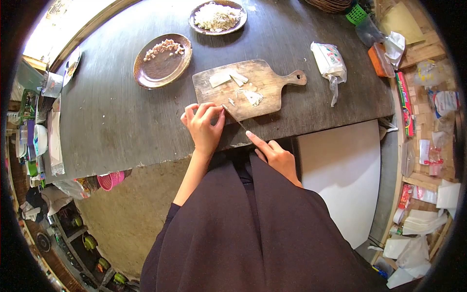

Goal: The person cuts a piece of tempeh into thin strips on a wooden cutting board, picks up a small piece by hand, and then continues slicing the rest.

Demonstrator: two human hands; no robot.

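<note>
My right hand [278, 156] is wrapped round the handle of a knife [235, 118], index finger stretched along it. The blade reaches the near left edge of the wooden cutting board [271, 92]. There, my left hand [204, 124] has its fingers bent and pressed together near the knife tip; what they hold is too small to make out. On the board lie pale white slabs [220, 79] and a small heap of finely cut white pieces [253, 98].
Beyond the board are a brown plate [159, 77] with small diced pieces and another plate [218, 32] heaped with pale shreds. A white plastic packet [329, 61] lies right of the board handle. The dark table's [116, 126] front edge is close to my body.
</note>
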